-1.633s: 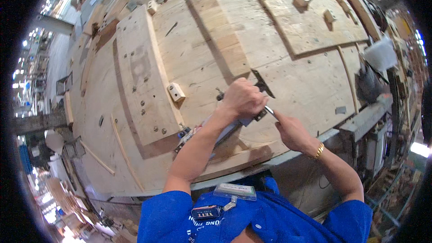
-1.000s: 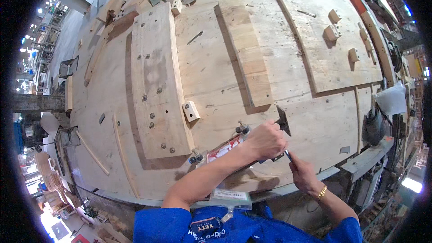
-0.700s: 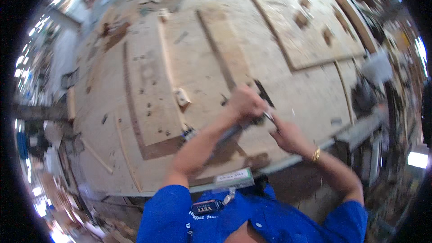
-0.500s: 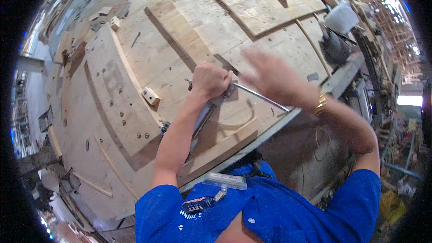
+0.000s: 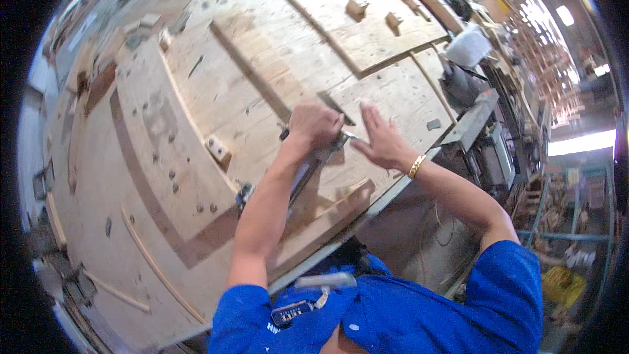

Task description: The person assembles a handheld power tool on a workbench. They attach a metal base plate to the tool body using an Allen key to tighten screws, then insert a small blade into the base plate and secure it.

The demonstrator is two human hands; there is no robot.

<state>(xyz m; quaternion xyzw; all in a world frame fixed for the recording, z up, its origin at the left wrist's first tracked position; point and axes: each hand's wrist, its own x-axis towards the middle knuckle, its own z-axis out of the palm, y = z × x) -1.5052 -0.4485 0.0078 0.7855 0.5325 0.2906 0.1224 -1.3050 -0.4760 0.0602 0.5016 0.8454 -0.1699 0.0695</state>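
Note:
My left hand (image 5: 314, 123) is closed in a fist around the head of a long metal bar tool (image 5: 305, 180), which looks like a bar clamp. Its dark bar runs back under my left forearm, partly hidden, towards a dark fitting (image 5: 244, 193) by the forearm. From my fist a short length of shiny metal rod (image 5: 352, 136) points at my right hand (image 5: 385, 143). That hand is open, fingers raised and apart, its thumb side close to the rod; whether it touches cannot be made out. Below lies a wooden rail (image 5: 334, 217) along the bench edge.
A small drilled wooden block (image 5: 217, 149) sits beside a curved wooden strip (image 5: 180, 95) left of my forearm. A plank (image 5: 255, 52) lies ahead. Several small blocks (image 5: 357, 6) rest on a far board (image 5: 386, 36). The bench edge (image 5: 393, 193) slants in front of me.
The long shiny rod that stuck out to the right from my left fist now shows only as a short piece. My right hand has come down and left, closer to my left fist.

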